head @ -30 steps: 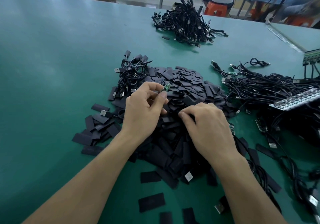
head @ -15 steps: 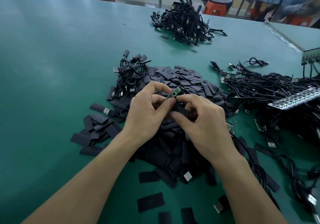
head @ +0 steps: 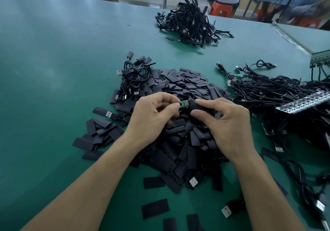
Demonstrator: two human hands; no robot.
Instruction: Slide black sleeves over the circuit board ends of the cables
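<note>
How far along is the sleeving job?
Done: probably the cable pile at the far end, though sleeves there are hard to confirm. In hand: left hand holds a bare green circuit board; right hand brings a black sleeve to its end, not yet over it. Left: the tangled cables on the right and a big sleeve heap.

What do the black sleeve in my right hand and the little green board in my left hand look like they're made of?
The black sleeve looks like thin, flexible plastic, probably heat-shrink tubing: matte, and its like lie flattened in the pile. The green board looks like rigid printed-circuit laminate with a glossy green coat and small metallic contacts. The left hand pinches the board; the right hand holds the sleeve.
</note>
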